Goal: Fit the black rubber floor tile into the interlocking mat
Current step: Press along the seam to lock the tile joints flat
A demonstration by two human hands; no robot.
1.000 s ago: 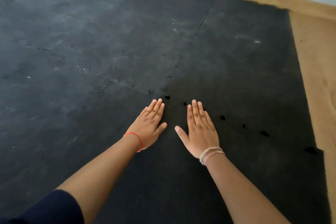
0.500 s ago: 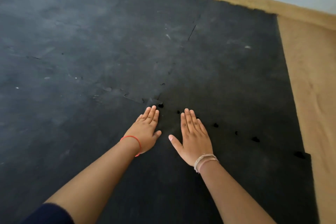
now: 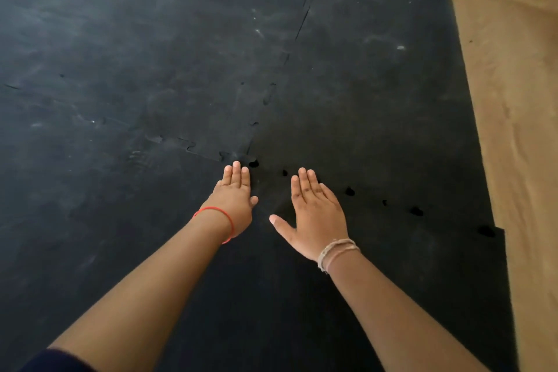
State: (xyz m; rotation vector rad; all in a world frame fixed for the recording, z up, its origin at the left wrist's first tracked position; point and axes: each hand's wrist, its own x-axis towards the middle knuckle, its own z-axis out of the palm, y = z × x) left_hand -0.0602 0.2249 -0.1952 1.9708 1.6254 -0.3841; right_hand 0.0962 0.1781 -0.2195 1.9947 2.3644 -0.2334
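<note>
Both my flat, empty hands, left hand [image 3: 234, 201] and right hand [image 3: 317, 214], pressed the black rubber floor tile [image 3: 347, 281], fingers together; best pushing along its gapped seam [image 3: 350, 191].

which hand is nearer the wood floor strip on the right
Right. The right hand lies flat on the tile, on the side toward the wood floor. The left hand lies flat farther from it, beyond the right hand.

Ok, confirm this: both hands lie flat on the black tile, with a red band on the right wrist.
Not quite. The head view shows the red band on the left wrist; the right wears pale cords. Both the left hand and right hand lie flat on the black tile.
</note>
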